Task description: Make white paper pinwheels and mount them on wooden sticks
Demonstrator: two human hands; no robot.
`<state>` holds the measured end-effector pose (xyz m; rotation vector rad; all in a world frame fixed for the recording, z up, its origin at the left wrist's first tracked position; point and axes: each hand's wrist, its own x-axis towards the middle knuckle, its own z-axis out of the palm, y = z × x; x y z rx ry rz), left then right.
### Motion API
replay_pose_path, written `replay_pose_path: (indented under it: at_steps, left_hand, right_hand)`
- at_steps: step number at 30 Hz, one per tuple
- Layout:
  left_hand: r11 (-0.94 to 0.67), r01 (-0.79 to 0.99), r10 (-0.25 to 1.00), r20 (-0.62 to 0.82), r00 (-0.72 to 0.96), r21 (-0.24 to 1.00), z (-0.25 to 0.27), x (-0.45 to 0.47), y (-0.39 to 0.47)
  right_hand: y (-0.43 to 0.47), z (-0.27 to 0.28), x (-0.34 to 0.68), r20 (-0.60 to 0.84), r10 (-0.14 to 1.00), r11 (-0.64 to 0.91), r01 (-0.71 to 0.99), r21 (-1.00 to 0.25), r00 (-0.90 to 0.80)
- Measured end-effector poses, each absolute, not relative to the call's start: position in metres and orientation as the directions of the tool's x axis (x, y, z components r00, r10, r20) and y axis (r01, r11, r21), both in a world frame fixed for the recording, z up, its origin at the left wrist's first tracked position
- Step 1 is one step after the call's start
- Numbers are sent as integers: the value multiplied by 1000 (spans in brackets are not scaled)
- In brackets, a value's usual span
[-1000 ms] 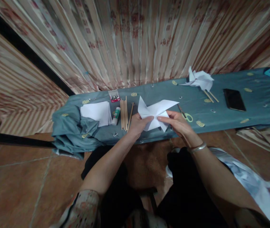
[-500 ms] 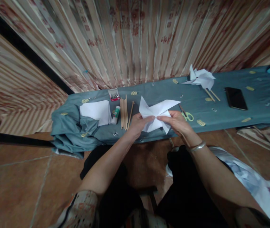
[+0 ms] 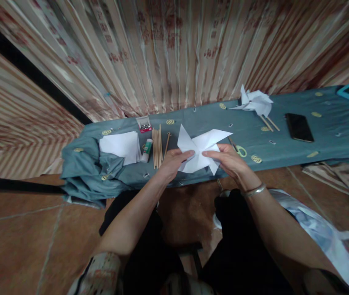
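Floor: one white bag (image 3: 318,231) is lying right of the legs.
Hands: two; left hand (image 3: 171,162) and right hand (image 3: 232,160) are gripping opposite sides, thumbs on top, fingers curling under, little gap.
Folded paper (image 3: 199,145): one, pinwheel-shaped, sitting between both hands over the bench (image 3: 205,116), near its front edge, points sticking outward.
Right side: one pair of scissors (image 3: 237,148) is lying just beyond the right hand.
Left side: one loose stick (image 3: 166,146) is crowding the left hand; one stick bundle (image 3: 157,149) (blurring, can't count), one glue stick (image 3: 146,150), one paper stack (image 3: 119,146) are following leftward.
Room: cloth is stretching from paper to curtain (image 3: 174,61).
Far: one pin box (image 3: 145,127), one phone (image 3: 299,127); pinwheels (image 3: 257,102) are overlapping, two handles showing.
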<state>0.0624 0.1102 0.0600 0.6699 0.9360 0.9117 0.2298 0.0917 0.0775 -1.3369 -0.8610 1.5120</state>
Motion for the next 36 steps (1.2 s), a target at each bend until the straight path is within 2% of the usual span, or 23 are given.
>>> replay_pose_path:
  at_steps: [11, 18, 22, 36]
  left_hand:
    - [432, -330, 899, -368, 238, 839, 57, 63, 108]
    - [501, -367, 835, -326, 443, 784, 64, 58, 105]
    - [500, -350, 826, -316, 467, 792, 65, 54, 108]
    - [484, -348, 862, -370, 347, 803, 67, 56, 110]
  right_hand:
    - [92, 73, 230, -347, 938, -344, -138, -929, -5]
    - [92, 79, 228, -335, 942, -333, -173, -927, -22]
    - [92, 79, 231, -336, 942, -332, -174, -927, -9]
    - [91, 78, 236, -319, 947, -320, -154, -935, -32]
